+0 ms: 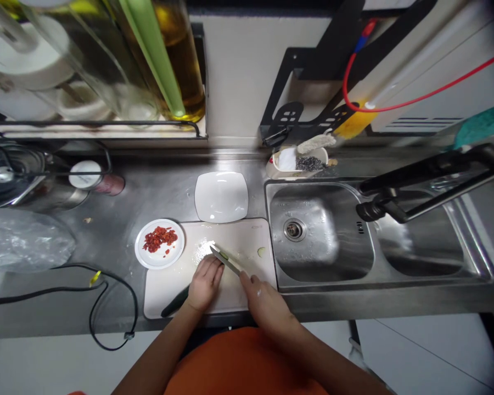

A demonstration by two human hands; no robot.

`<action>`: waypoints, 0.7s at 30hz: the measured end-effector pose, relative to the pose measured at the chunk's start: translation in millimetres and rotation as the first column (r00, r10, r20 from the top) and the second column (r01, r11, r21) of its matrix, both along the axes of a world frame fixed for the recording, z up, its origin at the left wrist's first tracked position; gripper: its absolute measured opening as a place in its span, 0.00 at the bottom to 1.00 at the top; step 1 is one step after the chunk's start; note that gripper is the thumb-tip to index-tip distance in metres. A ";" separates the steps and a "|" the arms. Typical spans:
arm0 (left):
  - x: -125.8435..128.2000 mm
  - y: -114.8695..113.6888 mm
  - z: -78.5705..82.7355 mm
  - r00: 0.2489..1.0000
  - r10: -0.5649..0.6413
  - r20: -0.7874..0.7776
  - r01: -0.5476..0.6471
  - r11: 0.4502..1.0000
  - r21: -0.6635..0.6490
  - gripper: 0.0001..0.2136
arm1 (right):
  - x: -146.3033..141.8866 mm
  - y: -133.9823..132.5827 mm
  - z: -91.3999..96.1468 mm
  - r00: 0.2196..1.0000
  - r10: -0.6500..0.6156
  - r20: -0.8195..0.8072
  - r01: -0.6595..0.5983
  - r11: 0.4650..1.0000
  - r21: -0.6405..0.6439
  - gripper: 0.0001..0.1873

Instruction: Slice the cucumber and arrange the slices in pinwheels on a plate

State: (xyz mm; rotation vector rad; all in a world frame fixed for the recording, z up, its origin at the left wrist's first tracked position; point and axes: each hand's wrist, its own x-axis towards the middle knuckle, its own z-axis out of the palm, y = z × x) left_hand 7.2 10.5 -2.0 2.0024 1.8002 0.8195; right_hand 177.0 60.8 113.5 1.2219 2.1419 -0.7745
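My right hand is closed around the handle of a knife, its blade slanting up and to the left. Under the curled fingers of my left hand lies a dark green cucumber; its far end sticks out at the lower left, and its middle is hidden by the hand. The blade sits right by the cucumber's cut end, near my left fingertips. Both hands are over a pale cutting board, wet in places. A small pale green end piece rests at the board's right side.
A white plate of chopped red pieces overlaps the board's upper left corner. Behind the board stands a square white dish. To the right is a double steel sink with a black faucet. A black cable loops at left.
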 end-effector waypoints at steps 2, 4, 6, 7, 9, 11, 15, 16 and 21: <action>-0.2 -0.1 -0.8 1.000 -0.002 0.009 0.003 1.000 -0.003 0.09 | -1.1 1.0 -1.6 1.000 0.000 -0.002 0.000 1.000 -0.009 0.22; -0.4 -0.2 -1.4 1.000 -0.004 0.014 0.005 1.000 -0.009 0.10 | -2.2 1.9 -3.7 1.000 -0.005 -0.007 0.005 1.000 -0.019 0.22; -0.5 -0.3 -1.7 1.000 -0.004 0.011 0.004 1.000 -0.016 0.10 | -3.3 2.9 -5.6 1.000 -0.016 -0.008 0.016 0.999 -0.031 0.22; -0.6 -0.4 -1.6 1.000 -0.004 0.009 0.004 1.000 -0.018 0.10 | -3.9 3.4 -6.4 1.000 -0.022 -0.009 0.022 0.999 -0.037 0.22; -0.6 -0.4 -1.4 1.000 -0.006 0.005 0.006 1.000 -0.023 0.10 | -5.1 4.2 -7.4 0.999 -0.035 -0.012 0.035 0.998 -0.044 0.21; -0.4 -0.3 -0.9 1.000 -0.006 0.003 0.006 1.000 -0.027 0.10 | -6.2 4.7 -8.5 0.999 -0.046 -0.019 0.045 0.998 -0.041 0.21; -0.2 0.2 -0.1 1.000 -0.001 0.015 0.002 1.000 -0.029 0.10 | -9.3 4.5 -15.3 0.998 -0.056 -0.026 0.056 0.998 -0.025 0.21; -0.2 0.4 0.0 1.000 -0.002 0.020 0.002 1.000 -0.028 0.11 | -10.3 4.2 -18.4 0.998 -0.055 -0.029 0.055 0.998 -0.021 0.22; -0.6 0.6 0.2 1.000 0.000 0.027 0.000 1.000 -0.023 0.11 | -13.6 2.5 -36.2 0.997 -0.050 -0.059 0.051 0.999 0.017 0.23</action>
